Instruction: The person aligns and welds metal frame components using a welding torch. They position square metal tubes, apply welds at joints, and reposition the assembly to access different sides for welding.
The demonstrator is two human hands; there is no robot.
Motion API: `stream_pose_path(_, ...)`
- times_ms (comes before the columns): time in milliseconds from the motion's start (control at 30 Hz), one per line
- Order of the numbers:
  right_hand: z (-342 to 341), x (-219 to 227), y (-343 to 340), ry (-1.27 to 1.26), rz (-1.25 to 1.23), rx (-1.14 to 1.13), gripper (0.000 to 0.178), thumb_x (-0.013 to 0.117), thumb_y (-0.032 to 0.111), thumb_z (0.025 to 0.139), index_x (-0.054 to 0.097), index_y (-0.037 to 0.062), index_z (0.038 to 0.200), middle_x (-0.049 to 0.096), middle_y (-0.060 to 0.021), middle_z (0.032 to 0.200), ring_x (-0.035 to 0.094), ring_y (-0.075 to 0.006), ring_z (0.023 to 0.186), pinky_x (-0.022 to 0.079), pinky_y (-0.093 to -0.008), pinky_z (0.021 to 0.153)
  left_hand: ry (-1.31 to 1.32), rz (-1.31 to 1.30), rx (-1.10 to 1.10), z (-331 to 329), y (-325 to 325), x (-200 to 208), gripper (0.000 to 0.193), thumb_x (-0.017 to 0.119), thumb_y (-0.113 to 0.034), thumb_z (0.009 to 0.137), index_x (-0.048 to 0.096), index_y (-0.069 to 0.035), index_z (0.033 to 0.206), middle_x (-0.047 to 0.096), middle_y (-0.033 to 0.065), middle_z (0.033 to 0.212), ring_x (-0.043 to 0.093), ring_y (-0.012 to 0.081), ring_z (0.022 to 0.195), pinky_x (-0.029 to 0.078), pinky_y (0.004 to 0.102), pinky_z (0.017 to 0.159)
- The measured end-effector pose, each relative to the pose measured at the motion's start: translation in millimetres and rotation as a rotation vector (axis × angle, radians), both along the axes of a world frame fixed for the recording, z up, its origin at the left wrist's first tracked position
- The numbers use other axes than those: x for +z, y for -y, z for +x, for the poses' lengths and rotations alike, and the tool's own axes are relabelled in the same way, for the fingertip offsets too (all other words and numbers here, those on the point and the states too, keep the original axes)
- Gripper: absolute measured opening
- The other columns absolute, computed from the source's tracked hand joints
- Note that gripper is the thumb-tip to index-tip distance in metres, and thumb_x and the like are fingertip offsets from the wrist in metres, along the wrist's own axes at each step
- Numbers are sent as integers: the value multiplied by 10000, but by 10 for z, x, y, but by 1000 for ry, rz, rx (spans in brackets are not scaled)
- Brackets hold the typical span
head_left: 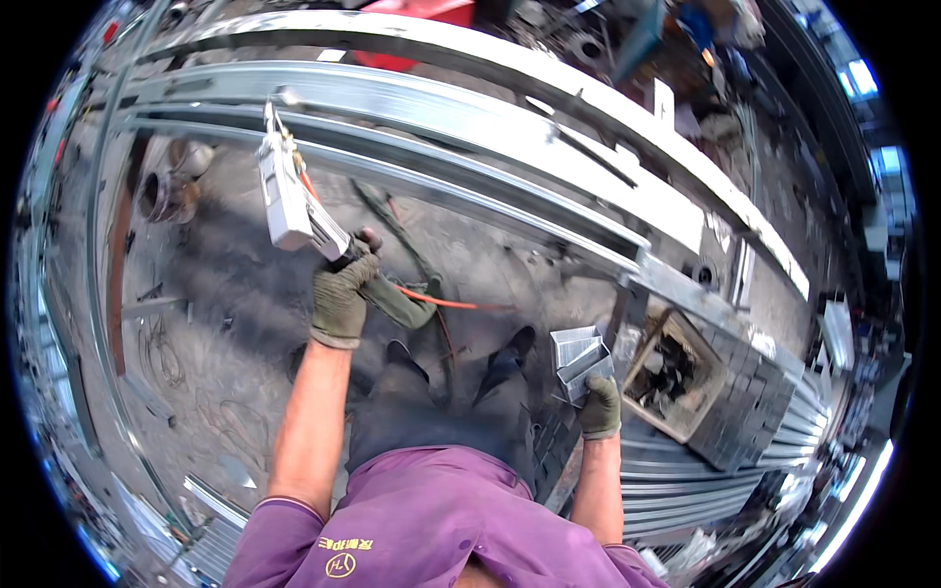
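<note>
Head view: the white tool (284,203) is boxy, silver pieces (582,363) apparently channelled.

And there at the top of the frame we spot a red container (441,12), with a teal panel (639,41) leaning into the clutter at upper right! Over on the left we've got a rounded metal fitting (178,201) on the grey floor (230,367), thin looped wire (167,355) below it, and bright windows (863,76) glowing far upper right.
</note>
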State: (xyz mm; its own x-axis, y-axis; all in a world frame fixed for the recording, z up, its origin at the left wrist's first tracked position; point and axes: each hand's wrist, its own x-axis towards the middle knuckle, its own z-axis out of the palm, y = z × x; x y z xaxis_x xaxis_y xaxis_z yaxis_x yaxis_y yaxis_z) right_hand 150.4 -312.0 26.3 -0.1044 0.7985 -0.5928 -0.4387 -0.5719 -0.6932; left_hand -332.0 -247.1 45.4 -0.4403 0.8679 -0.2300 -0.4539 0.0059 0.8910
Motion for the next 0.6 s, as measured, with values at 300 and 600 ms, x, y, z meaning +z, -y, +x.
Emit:
stream_pose_path(300,-2015,59,-775,-38,119,185,561,805,218,873,714,53,1400,788,-41,1280,756,-245,1156,590,-416,1069,392,179,448,-1914,404,238,184,804,-57,985,771,-63,1165,789,47,1133,734,202,1013,608,360,931)
stream_pose_path(600,-3529,100,-1733,-52,162,414,658,852,324,865,687,-4,1412,764,-78,1252,754,-251,1102,625,-407,956,382,247,601,-3138,628,371,164,787,53,950,726,-83,1017,778,81,1149,735,234,1036,605,385,946)
